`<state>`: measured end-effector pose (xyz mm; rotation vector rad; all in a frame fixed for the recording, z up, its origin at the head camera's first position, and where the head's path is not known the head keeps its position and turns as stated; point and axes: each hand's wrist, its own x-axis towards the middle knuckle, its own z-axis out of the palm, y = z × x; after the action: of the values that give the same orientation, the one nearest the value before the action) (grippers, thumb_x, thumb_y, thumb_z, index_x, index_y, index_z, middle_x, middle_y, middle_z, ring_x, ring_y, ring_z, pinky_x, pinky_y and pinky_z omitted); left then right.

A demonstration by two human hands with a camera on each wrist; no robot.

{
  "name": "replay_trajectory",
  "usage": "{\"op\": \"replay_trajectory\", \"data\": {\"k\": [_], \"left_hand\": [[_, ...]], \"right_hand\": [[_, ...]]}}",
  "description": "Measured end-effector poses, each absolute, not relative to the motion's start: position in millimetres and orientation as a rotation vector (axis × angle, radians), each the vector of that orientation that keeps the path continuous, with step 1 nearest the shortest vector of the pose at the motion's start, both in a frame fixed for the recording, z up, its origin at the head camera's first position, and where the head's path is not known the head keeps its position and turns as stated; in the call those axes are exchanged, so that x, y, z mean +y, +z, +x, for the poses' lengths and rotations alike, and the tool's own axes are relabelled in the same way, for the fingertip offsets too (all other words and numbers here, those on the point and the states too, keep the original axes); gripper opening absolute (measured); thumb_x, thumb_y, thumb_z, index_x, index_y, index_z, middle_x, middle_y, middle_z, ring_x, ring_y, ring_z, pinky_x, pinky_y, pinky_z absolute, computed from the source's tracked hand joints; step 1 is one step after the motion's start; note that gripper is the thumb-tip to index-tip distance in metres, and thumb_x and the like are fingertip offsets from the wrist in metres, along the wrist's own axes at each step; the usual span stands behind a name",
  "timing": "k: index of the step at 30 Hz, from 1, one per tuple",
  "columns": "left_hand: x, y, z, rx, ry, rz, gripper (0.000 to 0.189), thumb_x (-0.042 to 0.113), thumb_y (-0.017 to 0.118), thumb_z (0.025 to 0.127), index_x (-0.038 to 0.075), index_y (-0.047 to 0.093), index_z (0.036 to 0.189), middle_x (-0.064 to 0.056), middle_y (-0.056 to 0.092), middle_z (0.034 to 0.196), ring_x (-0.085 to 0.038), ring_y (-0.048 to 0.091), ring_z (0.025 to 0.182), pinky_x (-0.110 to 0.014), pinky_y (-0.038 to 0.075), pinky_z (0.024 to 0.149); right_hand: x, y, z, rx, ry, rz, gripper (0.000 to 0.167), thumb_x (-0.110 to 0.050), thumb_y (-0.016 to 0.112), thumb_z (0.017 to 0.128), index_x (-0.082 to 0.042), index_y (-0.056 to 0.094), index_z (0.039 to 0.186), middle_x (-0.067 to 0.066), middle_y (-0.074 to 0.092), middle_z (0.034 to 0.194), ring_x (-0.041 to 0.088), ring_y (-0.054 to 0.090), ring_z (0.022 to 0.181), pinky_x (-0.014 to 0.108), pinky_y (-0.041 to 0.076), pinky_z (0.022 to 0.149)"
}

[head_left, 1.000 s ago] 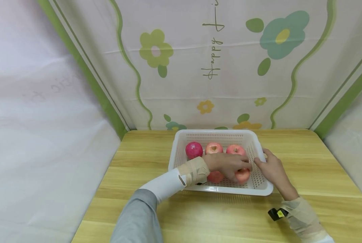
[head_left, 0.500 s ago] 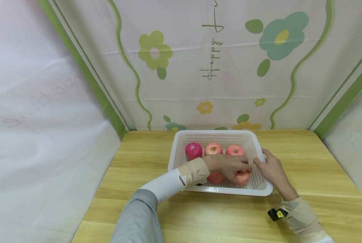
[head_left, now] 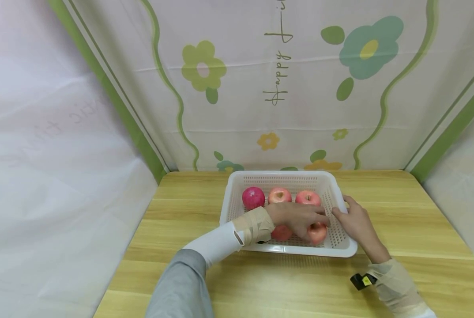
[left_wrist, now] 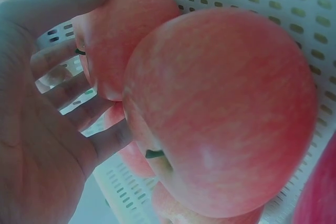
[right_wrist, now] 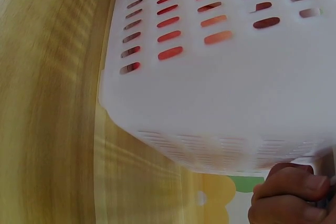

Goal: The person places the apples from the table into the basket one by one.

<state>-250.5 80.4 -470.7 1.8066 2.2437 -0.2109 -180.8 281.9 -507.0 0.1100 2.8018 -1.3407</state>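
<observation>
1. Left hand [head_left: 296,217] reaches into the white perforated plastic basket [head_left: 261,179], fingers curled over a pink-red apple [head_left: 317,232] at its near right corner.
2. Right hand [head_left: 356,223] grips the basket's right rim.
3. 3 apples line the basket's far wall.

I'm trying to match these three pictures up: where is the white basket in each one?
Head: the white basket sits mid-table, holding apples, a hand at each side.
Left wrist: its slotted wall fills the background behind the apples.
Right wrist: its outer wall fills the top, seen from outside.
Shared landmark: the rows of slots in the basket.
</observation>
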Motion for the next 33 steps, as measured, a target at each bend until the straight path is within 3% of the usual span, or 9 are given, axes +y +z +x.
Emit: {"op": "replay_trajectory", "data": {"k": [8,13,20,25,30,33], "left_hand": [[77.8,-465.9,-249.6,2.238,-0.154,1.763,0.069,0.042,0.076,0.090,0.022,0.053,0.152,0.006,0.053,0.145,-0.002,0.048,0.123,-0.012,0.041,0.101],[73.3,-459.6,-250.5,2.236,-0.068,1.701,0.070,0.043,0.077,0.090,0.023,0.052,0.152,0.008,0.049,0.150,-0.001,0.047,0.131,-0.014,0.041,0.108],[60.8,-448.2,-252.2,2.283,0.015,1.681,0.058,0.035,0.069,0.100,0.018,0.053,0.153,0.005,0.054,0.154,-0.007,0.049,0.141,-0.016,0.042,0.113],[49.2,-440.2,-254.2,2.317,0.082,1.722,0.046,0.029,0.066,0.103,0.013,0.059,0.145,-0.001,0.060,0.147,-0.014,0.059,0.131,-0.015,0.044,0.109],[35.7,-433.8,-255.4,2.378,0.133,1.689,0.044,0.031,0.067,0.104,0.016,0.063,0.145,0.003,0.061,0.143,-0.010,0.058,0.131,-0.016,0.045,0.110],[27.9,-430.5,-255.8,2.417,0.152,1.704,0.043,0.030,0.067,0.104,0.015,0.066,0.144,0.003,0.063,0.140,-0.010,0.063,0.123,-0.017,0.049,0.107]], "right_hand": [[282.6,-508.5,-180.8,2.811,-1.333,0.114,0.071,-0.026,0.052,0.109,0.015,0.023,0.160,0.050,0.052,0.138,0.049,0.076,0.097,0.042,0.066,0.062],[283.1,-508.5,-180.8,2.819,-1.310,0.107,0.071,-0.025,0.052,0.108,0.015,0.023,0.160,0.050,0.054,0.135,0.047,0.077,0.093,0.041,0.066,0.060],[283.7,-505.7,-181.8,2.847,-1.217,0.075,0.073,-0.025,0.052,0.108,0.017,0.022,0.159,0.050,0.056,0.130,0.039,0.078,0.082,0.039,0.064,0.056],[285.0,-501.9,-182.2,2.870,-1.179,0.017,0.072,-0.024,0.054,0.107,0.020,0.026,0.156,0.047,0.062,0.120,0.033,0.077,0.076,0.038,0.063,0.055],[286.7,-495.7,-183.7,2.857,-1.147,-0.054,0.070,-0.023,0.056,0.107,0.022,0.027,0.152,0.043,0.067,0.112,0.030,0.077,0.072,0.037,0.063,0.053],[288.0,-491.9,-185.0,2.829,-1.139,-0.077,0.069,-0.022,0.056,0.107,0.022,0.027,0.152,0.040,0.069,0.109,0.029,0.078,0.071,0.037,0.063,0.053]]}}
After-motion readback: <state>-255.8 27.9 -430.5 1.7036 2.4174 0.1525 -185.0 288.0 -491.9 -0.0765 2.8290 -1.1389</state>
